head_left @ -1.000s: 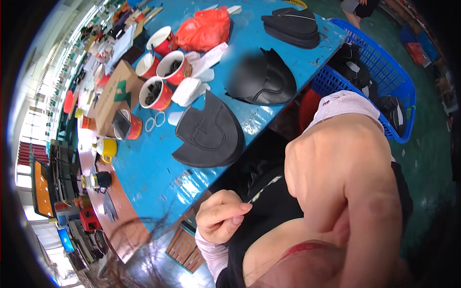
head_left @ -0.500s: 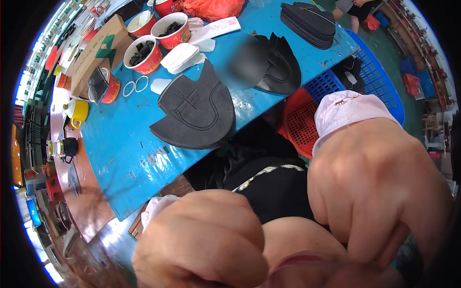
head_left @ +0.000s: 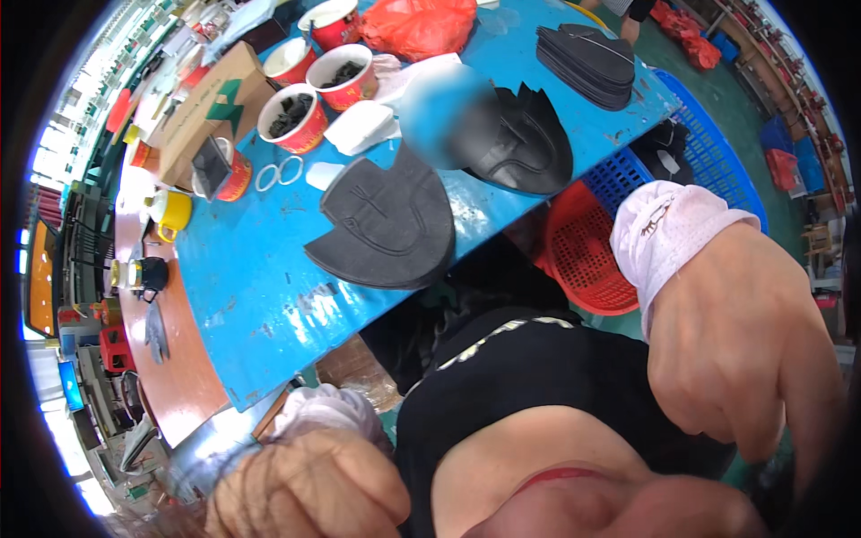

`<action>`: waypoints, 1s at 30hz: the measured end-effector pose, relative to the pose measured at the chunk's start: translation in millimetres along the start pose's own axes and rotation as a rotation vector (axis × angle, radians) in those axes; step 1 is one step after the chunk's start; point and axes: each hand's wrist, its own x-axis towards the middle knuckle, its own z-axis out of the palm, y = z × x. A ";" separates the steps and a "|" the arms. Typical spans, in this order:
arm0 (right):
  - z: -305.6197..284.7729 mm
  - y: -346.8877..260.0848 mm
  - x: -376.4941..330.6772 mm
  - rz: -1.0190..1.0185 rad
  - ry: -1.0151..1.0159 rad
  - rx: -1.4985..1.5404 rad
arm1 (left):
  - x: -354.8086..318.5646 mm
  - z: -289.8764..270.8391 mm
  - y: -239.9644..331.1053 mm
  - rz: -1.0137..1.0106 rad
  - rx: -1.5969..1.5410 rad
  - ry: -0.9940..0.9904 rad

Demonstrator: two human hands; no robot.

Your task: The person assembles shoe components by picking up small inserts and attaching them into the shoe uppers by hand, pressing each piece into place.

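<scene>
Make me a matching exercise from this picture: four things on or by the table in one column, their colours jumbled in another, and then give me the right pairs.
Things:
1. Mug
2. Tabletop
3. Pair of rings
4. Notched piece nearest the person

Colours:
A. White
B. Black or very dark grey
C. Yellow
D. Blue

Right pairs: 1-C, 2-D, 3-A, 4-B

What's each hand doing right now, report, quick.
Left hand: curled, cut off by the lower edge; whether it holds anything cannot be told.
Right hand: curled, seen from the back; any grip cannot be told.
</scene>
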 end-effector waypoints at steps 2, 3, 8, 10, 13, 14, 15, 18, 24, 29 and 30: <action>-7.2 2.1 10.6 0.002 0.000 0.020 | 40.6 -5.6 7.9 -0.194 0.333 -0.160; -9.8 2.3 10.5 -0.005 -0.034 0.053 | 50.4 -8.0 10.7 -0.280 0.516 -0.277; -10.2 -2.8 15.4 0.021 -0.333 -0.078 | 51.3 5.9 34.3 -0.754 1.377 -0.813; -10.4 -3.1 14.4 0.066 -0.436 -0.102 | 49.1 21.1 40.1 -0.939 1.720 -1.051; -9.8 1.5 2.8 0.194 -0.384 -0.322 | 61.2 23.8 57.8 -1.117 1.945 -1.409; -9.3 1.0 -9.3 0.205 -0.356 -0.355 | 80.5 22.7 69.1 -1.160 1.907 -1.398; -16.7 4.4 -14.3 0.227 -0.337 -0.432 | 78.4 21.6 74.8 -1.061 2.031 -1.393; -30.9 -1.5 -14.2 0.263 -0.291 -0.601 | 77.2 29.1 113.6 -0.711 2.352 -1.488; -61.2 55.5 -48.2 0.693 0.636 -1.435 | 107.1 2.4 171.8 0.225 2.895 -0.522; -98.4 135.5 -72.5 0.434 0.941 -1.507 | 133.9 -11.9 209.9 0.652 2.836 -0.670; -99.7 141.4 -74.7 0.439 0.942 -1.497 | 132.5 -11.4 212.9 0.661 2.834 -0.656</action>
